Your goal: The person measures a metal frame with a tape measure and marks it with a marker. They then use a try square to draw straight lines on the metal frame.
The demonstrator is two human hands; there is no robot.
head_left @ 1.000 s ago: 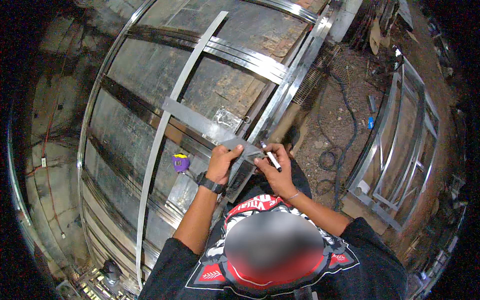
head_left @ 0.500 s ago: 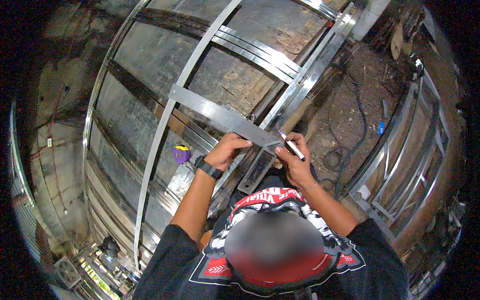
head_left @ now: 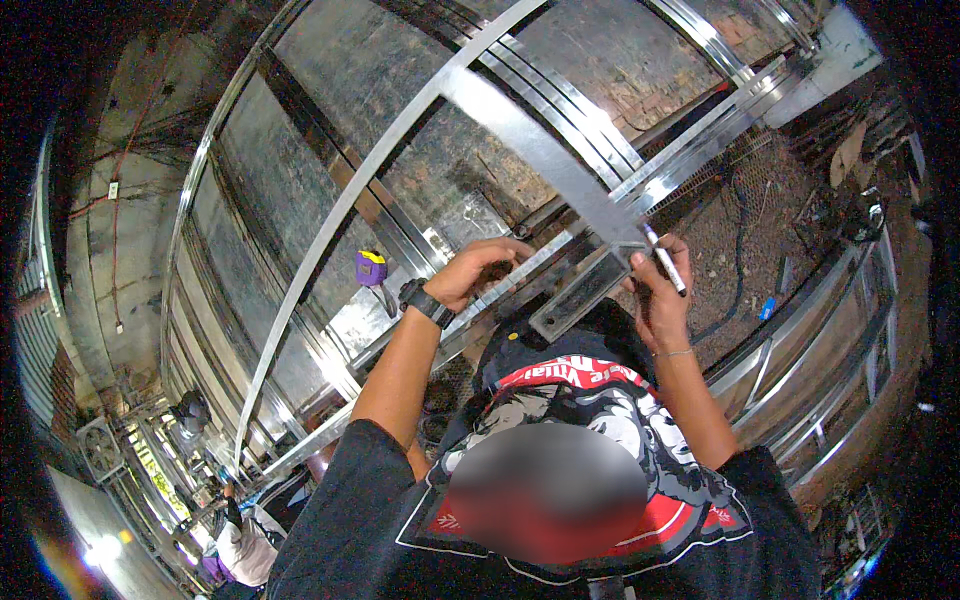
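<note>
My right hand (head_left: 662, 290) grips a white marker pen (head_left: 668, 262) with a purple tip and dark end. Its thumb also presses the corner of a slotted metal stock (head_left: 588, 290). From that corner a wide, flat steel blade (head_left: 535, 140) reaches up and left to a long, thin metal strip (head_left: 335, 215). My left hand (head_left: 475, 275) is apart from the blade, its fingers partly stretched and a gap showing between them. It lies close beside a narrow metal bar (head_left: 530, 265); whether it touches the bar is unclear.
A purple and yellow tape measure (head_left: 371, 268) lies on the dark panel left of my left hand. Metal channels (head_left: 565, 95) cross the frame. A dark cable (head_left: 740, 270) and a blue object (head_left: 768, 307) lie at the right. Another person (head_left: 240, 550) is at the lower left.
My left hand has come away from the blade. The blade and stock have shifted right with my right hand, which still holds the marker. The whole view has also shifted.
</note>
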